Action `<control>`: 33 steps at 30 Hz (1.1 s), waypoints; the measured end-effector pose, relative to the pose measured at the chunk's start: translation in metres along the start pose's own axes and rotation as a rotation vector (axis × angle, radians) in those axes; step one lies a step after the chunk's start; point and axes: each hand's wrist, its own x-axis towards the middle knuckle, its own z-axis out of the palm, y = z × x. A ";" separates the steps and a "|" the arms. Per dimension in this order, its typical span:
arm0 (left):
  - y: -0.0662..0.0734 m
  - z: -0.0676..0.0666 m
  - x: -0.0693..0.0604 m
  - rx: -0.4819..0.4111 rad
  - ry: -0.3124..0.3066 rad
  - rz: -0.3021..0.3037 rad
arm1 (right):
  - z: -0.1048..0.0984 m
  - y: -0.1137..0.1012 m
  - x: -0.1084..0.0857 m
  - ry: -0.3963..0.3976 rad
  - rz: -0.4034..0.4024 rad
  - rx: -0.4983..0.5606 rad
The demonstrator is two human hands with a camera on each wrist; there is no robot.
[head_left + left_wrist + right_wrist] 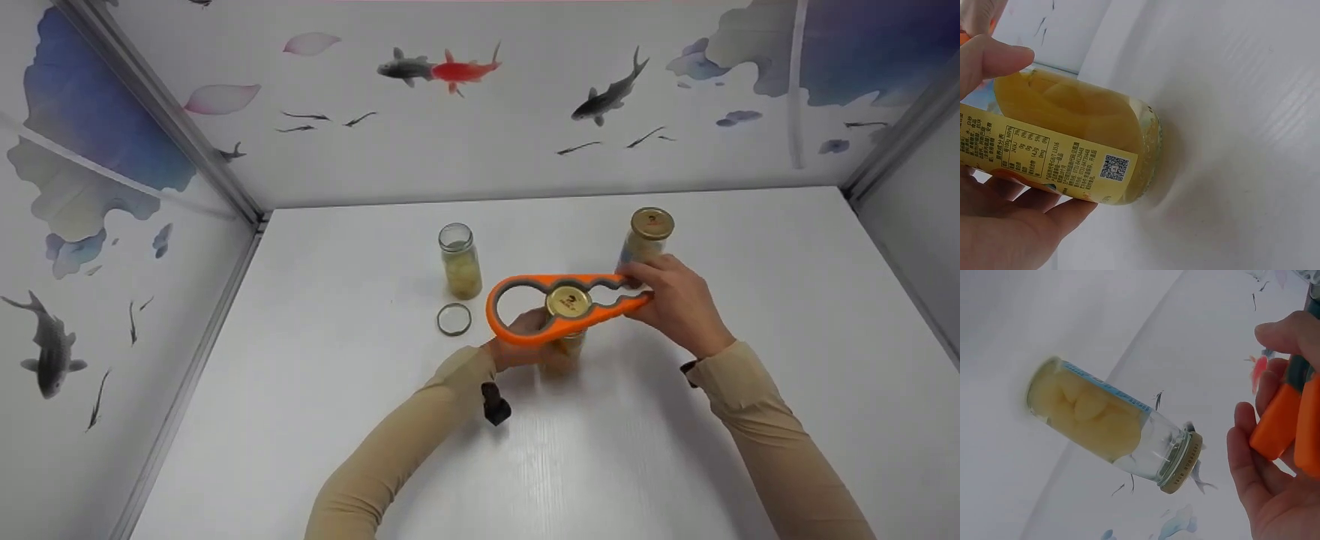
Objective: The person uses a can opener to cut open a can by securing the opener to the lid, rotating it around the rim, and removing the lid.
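My left hand [517, 355] grips a glass jar [1072, 107] of yellow fruit, thumb on one side and fingers on the other. A yellow label [1044, 160] with a QR code wraps part of this jar. Around its gold lid [568, 301] sits an orange jar opener [525, 340] with grey inner edges, the lid lying in the opening next to the big ring. At the opener's two handle ends, my right hand [681, 304] holds on with thumb and curled fingers. The right wrist view shows orange handles [1278, 422] against the fingers.
An uncovered jar [461, 271] of pale fruit stands behind to the left, with a loose lid [454, 319] in front of it. Beyond my right hand is another jar [1092, 410], its gold lid on. Fish-printed walls [525, 127] border the white table [337, 300].
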 end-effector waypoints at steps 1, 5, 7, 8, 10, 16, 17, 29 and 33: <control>0.000 0.000 -0.002 0.240 0.086 -0.024 | 0.000 0.000 0.000 0.020 -0.001 0.003; -0.010 -0.003 -0.007 0.328 0.355 -0.252 | -0.001 0.000 -0.002 0.096 0.000 -0.003; -0.015 -0.007 -0.008 0.327 0.429 -0.337 | -0.001 0.000 -0.004 0.118 0.020 -0.002; -0.017 -0.009 -0.007 0.325 0.435 -0.336 | -0.002 0.001 -0.004 0.125 0.033 0.000; -0.019 -0.012 -0.006 0.334 0.433 -0.321 | -0.003 0.002 -0.006 0.134 0.059 0.009; -0.022 -0.018 -0.007 0.333 0.456 -0.284 | -0.006 0.007 -0.009 0.138 0.120 0.005; -0.023 -0.019 -0.007 0.328 0.460 -0.277 | -0.005 0.008 -0.009 0.137 0.132 0.002; -0.021 -0.031 0.000 0.271 0.569 -0.314 | -0.004 0.011 -0.016 0.178 0.210 0.014; -0.022 -0.035 0.003 0.265 0.627 -0.352 | -0.005 0.010 -0.018 0.193 0.209 0.020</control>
